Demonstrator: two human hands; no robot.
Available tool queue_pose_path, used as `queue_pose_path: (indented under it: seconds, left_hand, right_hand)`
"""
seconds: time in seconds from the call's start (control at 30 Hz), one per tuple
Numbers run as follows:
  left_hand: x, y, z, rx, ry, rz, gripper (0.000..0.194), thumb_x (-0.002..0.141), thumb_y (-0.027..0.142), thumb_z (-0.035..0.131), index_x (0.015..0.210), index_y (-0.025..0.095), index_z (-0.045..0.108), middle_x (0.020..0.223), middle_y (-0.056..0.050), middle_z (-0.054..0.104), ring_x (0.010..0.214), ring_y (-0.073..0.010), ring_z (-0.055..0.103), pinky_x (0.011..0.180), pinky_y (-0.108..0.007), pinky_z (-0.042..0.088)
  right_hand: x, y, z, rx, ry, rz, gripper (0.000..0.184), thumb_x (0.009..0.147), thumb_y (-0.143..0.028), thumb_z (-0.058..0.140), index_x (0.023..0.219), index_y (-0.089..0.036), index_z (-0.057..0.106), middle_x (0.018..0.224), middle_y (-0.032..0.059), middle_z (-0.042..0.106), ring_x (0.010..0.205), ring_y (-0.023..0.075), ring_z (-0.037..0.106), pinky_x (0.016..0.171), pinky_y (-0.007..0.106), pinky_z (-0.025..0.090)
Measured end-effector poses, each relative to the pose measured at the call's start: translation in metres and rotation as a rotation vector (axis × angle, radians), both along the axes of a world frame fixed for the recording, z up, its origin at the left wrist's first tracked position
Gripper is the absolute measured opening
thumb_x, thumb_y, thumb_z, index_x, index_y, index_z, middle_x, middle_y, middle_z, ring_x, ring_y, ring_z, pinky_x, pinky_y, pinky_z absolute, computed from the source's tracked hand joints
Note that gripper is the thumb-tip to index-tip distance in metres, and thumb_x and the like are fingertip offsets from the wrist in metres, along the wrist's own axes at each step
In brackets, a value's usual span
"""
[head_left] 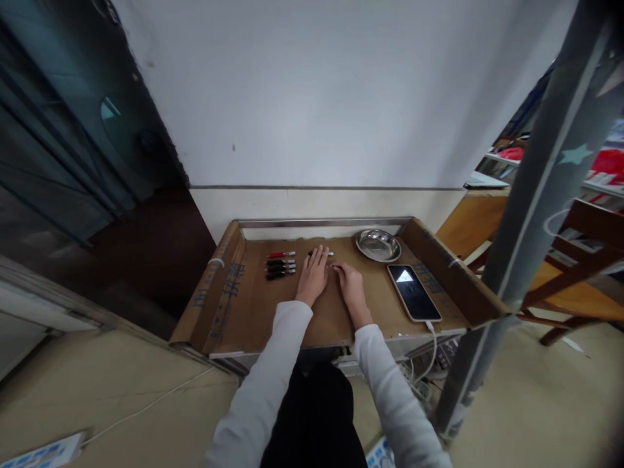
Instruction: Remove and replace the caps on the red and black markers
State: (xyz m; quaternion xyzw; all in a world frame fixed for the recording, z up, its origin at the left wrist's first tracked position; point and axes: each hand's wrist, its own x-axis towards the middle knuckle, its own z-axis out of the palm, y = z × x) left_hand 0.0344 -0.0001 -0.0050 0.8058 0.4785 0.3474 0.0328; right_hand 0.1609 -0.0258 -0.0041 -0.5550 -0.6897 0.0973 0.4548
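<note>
My left hand [314, 274] lies flat on the cardboard with its fingers stretched forward. Its fingertips cover part of a short pen-like piece with a silver end [330, 253]. Close beside it, my right hand [350, 283] is closed in a pinch at the fingertips; whatever small thing it grips is too small to name. To the left, several similar pieces lie side by side: a red one [281, 255] at the back and black ones [279, 268] in front, their silver ends pointing right.
A round steel dish [378, 245] stands at the back right of the cardboard-lined table [244, 312]. Nearer me lies a phone [414, 292] with a white cable [433, 351] plugged in. Raised cardboard sides flank the work surface, and a grey post [526, 169] rises at right.
</note>
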Motion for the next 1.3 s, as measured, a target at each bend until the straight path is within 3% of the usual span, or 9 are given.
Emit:
queue_pose_path:
  seconds: [0.13,0.3,0.5,0.67,0.77,0.9,1.0,1.1,1.3]
  left_hand:
    - [0.002,-0.001,-0.001,-0.005,0.078,0.094,0.038,0.088,0.028,0.041,0.125,0.019,0.043,0.123,-0.014,0.051,0.123,-0.0272,0.038,0.101,-0.049,0.024]
    - [-0.007,-0.015,0.004,-0.036,0.182,-0.007,0.023,0.089,0.035,0.042,0.1,0.021,0.057,0.097,-0.007,0.059,0.096,-0.021,0.051,0.087,-0.036,0.035]
    - [-0.018,-0.035,0.01,-0.031,0.04,-0.031,0.02,0.09,0.031,0.042,0.101,0.024,0.056,0.096,-0.002,0.06,0.092,-0.0161,0.053,0.083,-0.03,0.036]
    - [-0.018,-0.036,0.011,-0.024,0.001,-0.019,0.022,0.089,0.031,0.043,0.104,0.023,0.057,0.097,-0.002,0.06,0.092,-0.0158,0.053,0.083,-0.029,0.038]
    - [-0.019,-0.036,0.01,-0.012,-0.019,-0.007,0.023,0.089,0.031,0.042,0.105,0.022,0.057,0.097,-0.002,0.061,0.091,-0.016,0.053,0.082,-0.029,0.039]
    - [-0.028,-0.047,0.014,0.01,-0.056,0.059,0.023,0.09,0.03,0.041,0.104,0.022,0.058,0.096,-0.003,0.062,0.09,-0.0161,0.053,0.082,-0.03,0.038]
    - [-0.038,-0.061,0.016,0.028,-0.064,0.216,0.023,0.089,0.033,0.044,0.102,0.026,0.06,0.094,-0.003,0.064,0.092,-0.0197,0.051,0.082,-0.035,0.037]
    - [-0.048,-0.065,0.011,0.005,-0.117,0.417,0.021,0.087,0.033,0.046,0.098,0.027,0.063,0.093,-0.005,0.064,0.089,-0.0229,0.05,0.081,-0.039,0.038]
    - [-0.049,-0.046,-0.007,-0.056,-0.332,0.427,0.023,0.085,0.013,0.044,0.1,0.015,0.061,0.103,-0.011,0.054,0.095,-0.0198,0.053,0.087,-0.037,0.044]
  right_hand:
    - [-0.003,-0.009,0.001,0.028,0.07,0.006,0.026,0.086,-0.02,0.038,0.094,-0.019,0.064,0.101,0.0081,0.067,0.096,0.0192,0.061,0.086,0.033,0.045]
    - [-0.003,-0.019,0.001,0.049,0.103,-0.075,0.027,0.086,-0.02,0.038,0.092,-0.017,0.064,0.098,0.0091,0.067,0.098,0.0194,0.06,0.088,0.033,0.044]
    - [-0.002,-0.028,0.005,0.03,0.081,-0.062,0.027,0.087,-0.021,0.039,0.092,-0.017,0.065,0.095,0.0083,0.067,0.089,0.0185,0.061,0.084,0.032,0.046]
    - [-0.007,-0.033,0.008,0.019,0.052,-0.039,0.029,0.088,-0.024,0.037,0.1,-0.019,0.064,0.099,0.0079,0.066,0.092,0.0189,0.061,0.087,0.033,0.045]
    - [-0.012,-0.036,0.009,-0.023,0.023,0.084,0.035,0.088,-0.022,0.036,0.12,-0.021,0.052,0.114,0.0072,0.061,0.102,0.0182,0.059,0.09,0.034,0.045]
    - [-0.017,-0.04,0.01,-0.062,0.022,0.278,0.056,0.087,-0.018,0.036,0.14,-0.024,0.02,0.133,0.0064,0.047,0.12,0.0161,0.047,0.098,0.034,0.041]
    - [-0.017,-0.038,0.008,-0.042,0.007,0.209,0.058,0.086,-0.019,0.036,0.141,-0.022,0.017,0.138,0.0079,0.041,0.126,0.0173,0.041,0.103,0.037,0.036]
    - [-0.014,-0.032,0.003,-0.015,-0.031,0.061,0.05,0.086,-0.019,0.034,0.137,-0.017,0.03,0.136,0.0114,0.042,0.125,0.0195,0.04,0.104,0.04,0.034]
    - [-0.008,-0.024,-0.01,0.008,-0.111,-0.076,0.041,0.083,-0.016,0.035,0.123,-0.013,0.047,0.124,0.0152,0.051,0.12,0.0227,0.043,0.102,0.046,0.034]
